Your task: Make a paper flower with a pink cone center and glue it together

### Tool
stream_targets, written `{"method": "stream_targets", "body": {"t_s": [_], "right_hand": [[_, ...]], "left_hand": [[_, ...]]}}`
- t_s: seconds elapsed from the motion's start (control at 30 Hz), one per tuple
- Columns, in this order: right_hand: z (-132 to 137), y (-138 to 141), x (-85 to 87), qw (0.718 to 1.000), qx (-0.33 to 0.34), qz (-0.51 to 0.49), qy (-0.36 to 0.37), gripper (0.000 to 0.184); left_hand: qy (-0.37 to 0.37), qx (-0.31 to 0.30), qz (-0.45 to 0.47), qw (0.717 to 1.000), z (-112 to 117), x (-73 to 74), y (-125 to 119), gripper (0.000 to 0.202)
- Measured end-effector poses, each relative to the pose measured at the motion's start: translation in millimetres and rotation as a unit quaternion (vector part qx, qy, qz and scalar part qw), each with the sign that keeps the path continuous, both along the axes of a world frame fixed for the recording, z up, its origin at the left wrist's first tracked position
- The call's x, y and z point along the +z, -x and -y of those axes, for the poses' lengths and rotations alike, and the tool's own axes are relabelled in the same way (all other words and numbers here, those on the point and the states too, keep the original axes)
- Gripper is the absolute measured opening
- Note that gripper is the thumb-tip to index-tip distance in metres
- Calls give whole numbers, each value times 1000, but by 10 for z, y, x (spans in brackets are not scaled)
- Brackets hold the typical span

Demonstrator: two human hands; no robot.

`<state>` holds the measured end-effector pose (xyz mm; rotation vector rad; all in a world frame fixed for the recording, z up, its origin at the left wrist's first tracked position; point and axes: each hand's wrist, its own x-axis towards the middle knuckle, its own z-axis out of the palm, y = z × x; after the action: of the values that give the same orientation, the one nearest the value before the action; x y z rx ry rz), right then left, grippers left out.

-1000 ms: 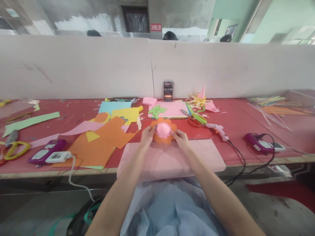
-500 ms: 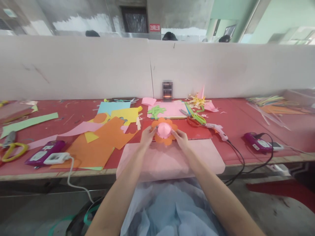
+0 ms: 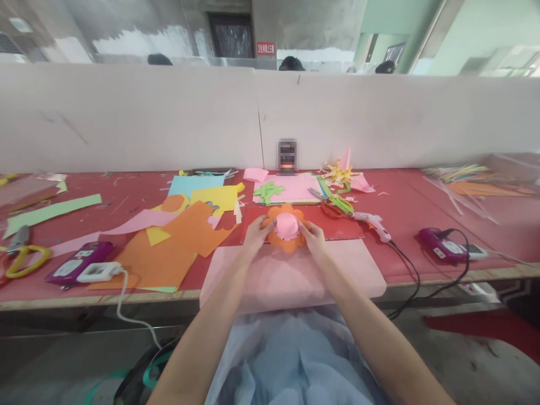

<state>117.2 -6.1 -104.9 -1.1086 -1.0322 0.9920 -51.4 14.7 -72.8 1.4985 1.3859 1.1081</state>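
A paper flower (image 3: 288, 246) with orange petals and a raised pink centre is held between both hands over the near part of the table. My left hand (image 3: 256, 233) pinches its left side, and my right hand (image 3: 313, 236) grips the right side. The pink centre (image 3: 287, 226) faces up toward me, between my fingertips. Below the flower lie a red board (image 3: 343, 223) and, nearer to me, a pale pink sheet (image 3: 291, 275). Green paper pieces (image 3: 269, 192) rest on pink paper just behind it.
Scissors with green handles (image 3: 340, 203) and a pink glue gun (image 3: 373, 222) lie to the right, its cord running to a purple power box (image 3: 442, 245). Orange sheets (image 3: 162, 256) and a second purple box (image 3: 80, 261) are on the left. A white partition (image 3: 169, 118) stands behind.
The flower has shifted slightly to the right and its pink centre is tilted differently, showing a rounder top. Both hands still hold it.
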Motion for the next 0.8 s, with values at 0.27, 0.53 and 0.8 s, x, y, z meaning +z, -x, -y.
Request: {"method": "stream_targets", "body": {"t_s": [0.27,0.53,0.8], "right_hand": [[65,16,79,999,17,-33,15,31],[50,-10,53,999,7,-38,5,30],[51,5,63,999,16,-45,19,31]], "left_hand": [[-16,3,6,1000,0,-3,-3,41],[20,-39,34,998,21,-7,-28,46],[14,-36,79,996,4,-43,-6,48]]}}
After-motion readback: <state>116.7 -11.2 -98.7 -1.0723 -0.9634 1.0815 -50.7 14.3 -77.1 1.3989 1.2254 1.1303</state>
